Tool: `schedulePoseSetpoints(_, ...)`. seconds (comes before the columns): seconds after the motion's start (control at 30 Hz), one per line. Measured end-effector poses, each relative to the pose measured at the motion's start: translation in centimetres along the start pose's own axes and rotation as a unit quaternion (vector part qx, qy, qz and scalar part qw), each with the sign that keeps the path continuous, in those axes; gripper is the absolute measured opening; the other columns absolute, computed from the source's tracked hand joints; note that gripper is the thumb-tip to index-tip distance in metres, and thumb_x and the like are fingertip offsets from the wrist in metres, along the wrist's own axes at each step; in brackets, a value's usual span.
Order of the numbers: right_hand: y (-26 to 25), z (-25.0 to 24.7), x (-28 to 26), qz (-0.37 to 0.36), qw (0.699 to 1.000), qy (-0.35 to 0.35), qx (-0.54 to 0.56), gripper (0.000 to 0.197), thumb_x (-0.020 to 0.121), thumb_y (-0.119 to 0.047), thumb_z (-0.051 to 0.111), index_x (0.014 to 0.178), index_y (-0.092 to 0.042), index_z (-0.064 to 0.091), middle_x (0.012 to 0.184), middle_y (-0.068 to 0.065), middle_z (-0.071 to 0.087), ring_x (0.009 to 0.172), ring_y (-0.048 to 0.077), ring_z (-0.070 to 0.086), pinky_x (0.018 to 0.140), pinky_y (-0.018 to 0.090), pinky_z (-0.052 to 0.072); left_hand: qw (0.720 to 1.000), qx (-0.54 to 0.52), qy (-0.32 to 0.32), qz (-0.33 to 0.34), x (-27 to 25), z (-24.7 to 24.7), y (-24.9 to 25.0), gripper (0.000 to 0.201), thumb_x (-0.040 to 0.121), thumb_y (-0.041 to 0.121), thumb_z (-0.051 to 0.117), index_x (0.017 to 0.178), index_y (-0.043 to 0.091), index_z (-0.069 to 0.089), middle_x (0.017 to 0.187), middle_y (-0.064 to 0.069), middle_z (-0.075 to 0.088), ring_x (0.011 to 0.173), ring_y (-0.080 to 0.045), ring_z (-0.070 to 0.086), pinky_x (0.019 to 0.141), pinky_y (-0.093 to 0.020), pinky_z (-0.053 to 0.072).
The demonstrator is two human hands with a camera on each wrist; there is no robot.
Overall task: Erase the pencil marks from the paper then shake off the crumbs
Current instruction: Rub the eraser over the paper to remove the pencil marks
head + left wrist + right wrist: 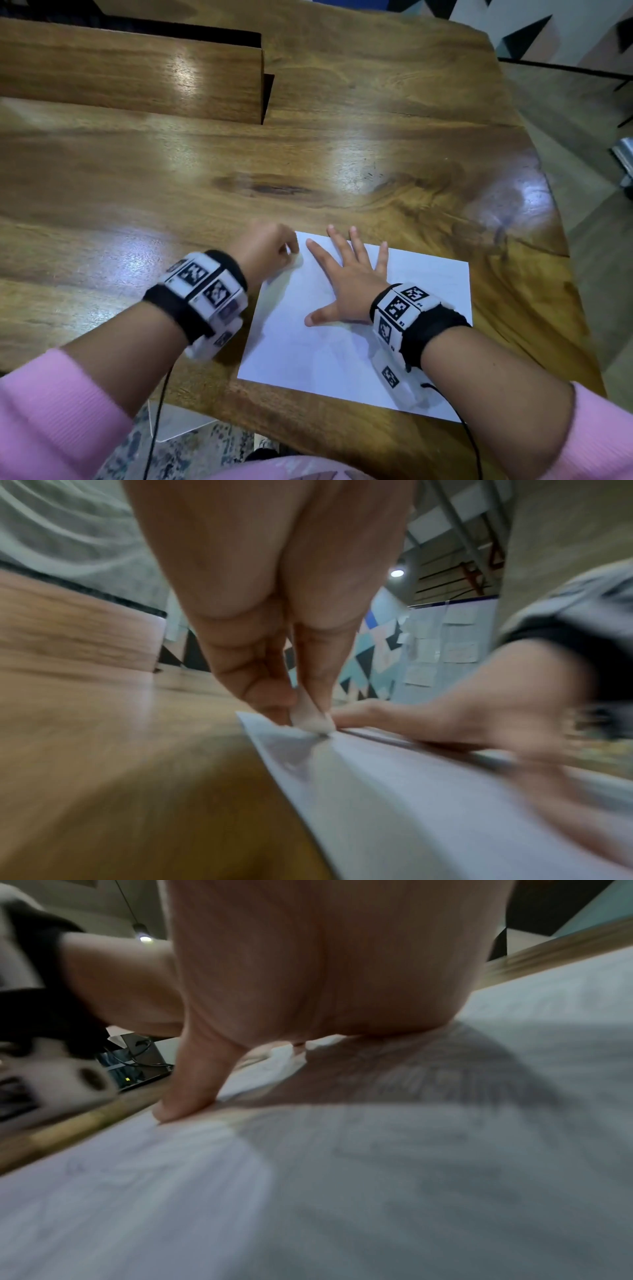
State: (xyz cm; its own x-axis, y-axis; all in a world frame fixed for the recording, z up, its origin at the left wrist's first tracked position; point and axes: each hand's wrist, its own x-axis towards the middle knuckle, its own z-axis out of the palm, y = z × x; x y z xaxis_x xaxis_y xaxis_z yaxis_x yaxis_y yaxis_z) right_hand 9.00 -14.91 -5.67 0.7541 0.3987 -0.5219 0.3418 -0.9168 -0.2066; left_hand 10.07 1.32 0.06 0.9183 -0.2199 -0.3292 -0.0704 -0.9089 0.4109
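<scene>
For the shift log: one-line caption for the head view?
Left hand rubs eraser at paper corner; right hand presses sheet flat.

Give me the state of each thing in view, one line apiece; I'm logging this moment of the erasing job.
paper: lies flat on the table, faint pencil marks on it.
eraser: pinched in fingers, tip on the paper's far left corner.
left hand: curled, grips the eraser.
right hand: spread flat, presses the paper down.
table: wooden, glossy, bears the paper.
</scene>
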Motion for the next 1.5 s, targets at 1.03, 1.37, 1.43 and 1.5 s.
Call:
schedulePoseSetpoints(1.03,0.2,-0.5,0.0,-0.007,1.000,0.009,-0.001,0.110,0.062,-0.070,0.066,0.142,-0.051,-0.006,0.152,-0.012,-0.030,0.140,0.022,-0.030,0.103,0.066,-0.016,0.996,-0.060,-0.002,-0.060,-0.4,0.4,-1.5,0.015,0.076,0.005,0.063,0.085,0.013,0.072,0.062,0.010,0.052,0.073,-0.016,0.055,0.068,-0.023,0.039)
schedulePoseSetpoints(1.37,0.2,-0.4,0.0,-0.008,1.000,0.009,0.002,0.110,0.062,-0.070,0.066,0.142,-0.051,-0.007,0.152,-0.012,-0.031,0.139,0.021,-0.032,0.102,0.066,-0.017,0.995,-0.053,-0.069,-0.044,0.2,0.5,-1.5,0.017,0.078,0.000,0.061,0.085,0.012,0.071,0.069,0.006,0.059,0.066,-0.011,0.052,0.059,-0.019,0.039)
schedulePoseSetpoints(1.43,0.2,-0.5,0.0,-0.008,1.000,0.010,0.003,0.110,0.062,-0.069,0.066,0.143,-0.050,-0.006,0.152,-0.012,-0.031,0.139,0.021,-0.032,0.102,0.066,-0.018,0.996,-0.065,-0.041,-0.049,0.5,0.3,-1.2,0.016,0.078,0.001,0.061,0.085,0.011,0.071,0.069,0.003,0.062,0.068,-0.014,0.055,0.058,-0.020,0.038)
schedulePoseSetpoints(1.5,0.2,-0.5,-0.1,-0.009,1.000,0.009,0.005,0.110,0.062,-0.069,0.067,0.143,-0.050,-0.006,0.152,-0.011,-0.031,0.139,0.021,-0.032,0.102,0.066,-0.017,0.992,-0.083,0.069,-0.065,1.0,0.2,-0.9,0.014,0.078,0.004,0.061,0.086,0.008,0.071,0.080,-0.007,0.068,0.078,-0.020,0.059,0.066,-0.020,0.037)
